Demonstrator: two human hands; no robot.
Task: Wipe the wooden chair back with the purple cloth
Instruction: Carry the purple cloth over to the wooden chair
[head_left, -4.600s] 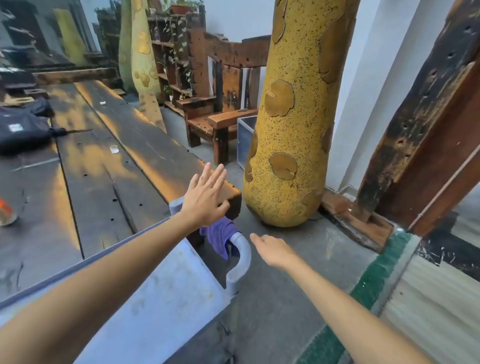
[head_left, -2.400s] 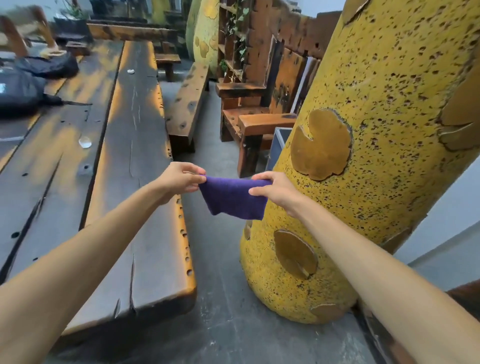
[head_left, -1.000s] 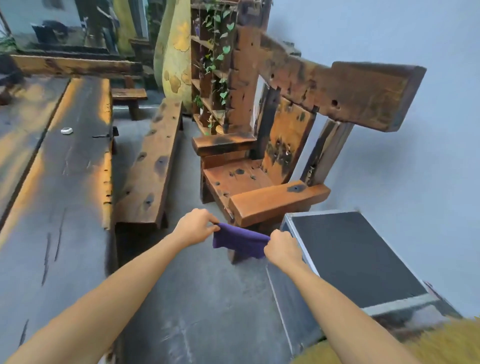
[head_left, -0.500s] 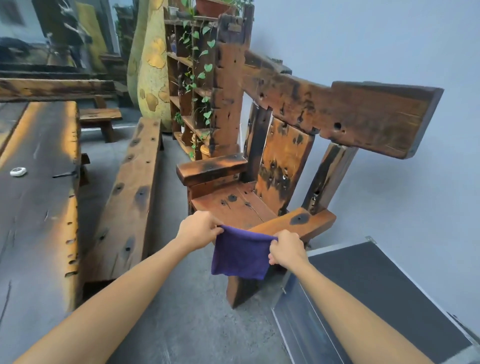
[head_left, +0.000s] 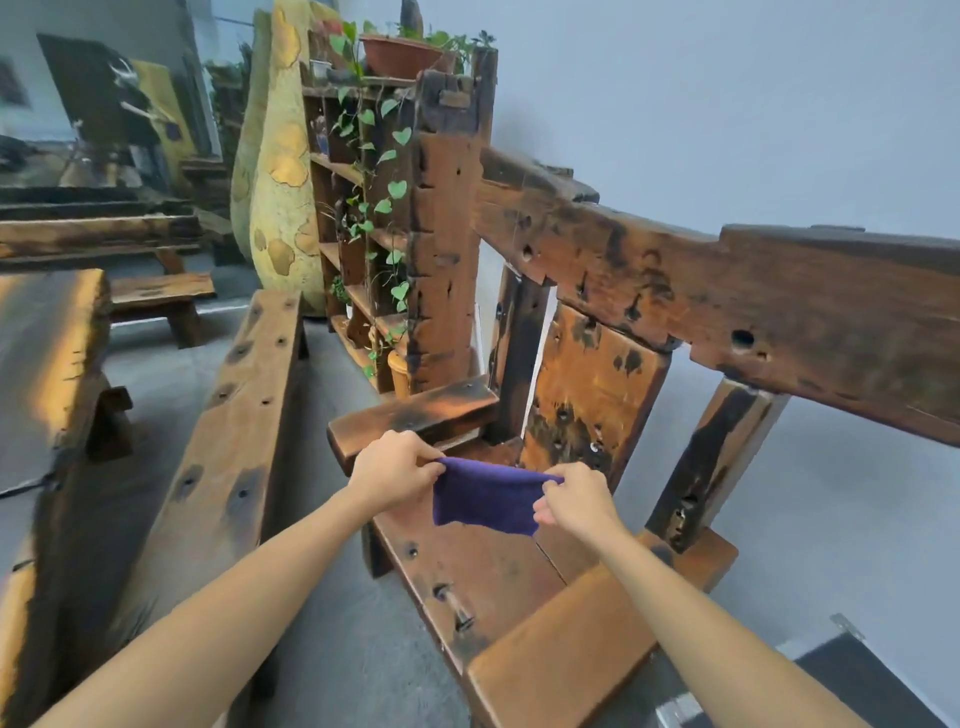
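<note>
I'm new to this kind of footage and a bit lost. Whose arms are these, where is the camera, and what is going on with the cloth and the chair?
There is no machine here: a person wears a wide-angle camera on the head, looking forward and down, so both bare arms reach in from the bottom. The left hand and right hand each pinch an upper corner of a purple cloth, stretched between them above the seat of a rough wooden chair. The chair back, a heavy top rail over an upright plank, is beyond the cloth and not yet touched. To the left runs a long wooden bench; behind stands a plant shelf.
</note>
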